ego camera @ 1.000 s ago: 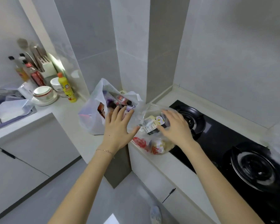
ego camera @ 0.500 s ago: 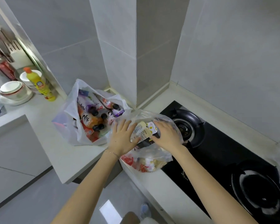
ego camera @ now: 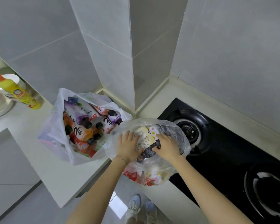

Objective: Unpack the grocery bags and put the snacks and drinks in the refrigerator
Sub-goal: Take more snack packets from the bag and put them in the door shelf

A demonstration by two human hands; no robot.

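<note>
two bags sit on the counter (ego camera: 47,167): the drinks bag (ego camera: 58,126), full of bottles (ego camera: 81,126), lies at 9 o'clock of the snack bag (ego camera: 176,131), which touches the stove (ego camera: 225,151) at its 3 o'clock. both hands meet at the snack bag's top on one packet (ego camera: 144,138): the left hand (ego camera: 128,146) lies against it with near-straight fingers, the right hand (ego camera: 166,146) curls round its dark end. the bag's 6 o'clock side bulges over the counter edge, so a hard pull on the packet may drag the thin plastic along and tip the other snacks to the floor. no refrigerator is in view.
</note>
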